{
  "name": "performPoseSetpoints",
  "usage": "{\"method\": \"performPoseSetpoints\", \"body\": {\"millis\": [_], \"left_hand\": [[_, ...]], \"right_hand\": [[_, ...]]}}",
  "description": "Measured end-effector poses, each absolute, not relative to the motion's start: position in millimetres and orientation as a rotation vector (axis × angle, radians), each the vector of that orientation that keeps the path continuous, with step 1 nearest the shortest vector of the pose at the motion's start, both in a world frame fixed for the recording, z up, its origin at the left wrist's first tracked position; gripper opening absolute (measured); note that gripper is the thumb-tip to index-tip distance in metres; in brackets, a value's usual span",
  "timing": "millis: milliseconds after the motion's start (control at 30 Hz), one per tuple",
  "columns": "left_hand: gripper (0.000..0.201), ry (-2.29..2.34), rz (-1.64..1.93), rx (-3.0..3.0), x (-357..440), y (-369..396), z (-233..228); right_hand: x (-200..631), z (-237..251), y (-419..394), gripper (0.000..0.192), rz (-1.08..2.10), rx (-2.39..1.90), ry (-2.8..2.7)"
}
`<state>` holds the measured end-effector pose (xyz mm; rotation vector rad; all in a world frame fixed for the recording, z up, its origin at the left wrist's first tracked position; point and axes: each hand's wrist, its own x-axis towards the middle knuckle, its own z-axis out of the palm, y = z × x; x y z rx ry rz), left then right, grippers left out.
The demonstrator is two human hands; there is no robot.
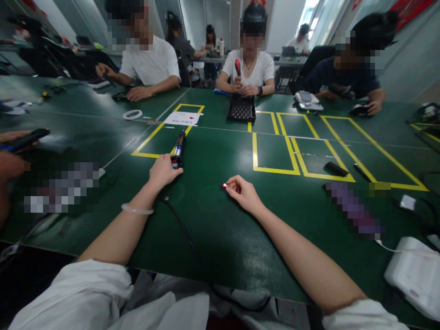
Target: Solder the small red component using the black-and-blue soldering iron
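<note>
Hands rest apart on the green table (213, 229). The left hand (162, 170) lies with its fingers curled over the near end of a dark cylindrical tool (178, 149), which lies flat pointing away across a yellow tape line; a black cord (178, 220) trails from it back toward the person. A pale bangle (136, 210) circles that wrist. The right hand (242, 189) sits well to the right of the tool, thumb and forefinger pinched together on a small red piece (224, 185) held at the table surface; it is too small to tell what it is. Across the table a person holds a red-handled tool (237, 67) upright over a black tray (241, 109). A white sheet (182, 118) lies beyond the cylindrical tool.
</note>
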<state>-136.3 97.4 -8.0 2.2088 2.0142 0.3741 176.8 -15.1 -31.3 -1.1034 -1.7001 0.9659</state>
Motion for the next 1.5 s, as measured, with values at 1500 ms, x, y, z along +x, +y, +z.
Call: {"method": "performPoseSetpoints", "body": {"millis": [1500], "left_hand": [[0.061,1.621,0.18,2.729,-16.5,5.3,10.1]], "right_hand": [[183.5,-29.1,-16.1,0.022,0.774,-1.045,-1.94]]}}
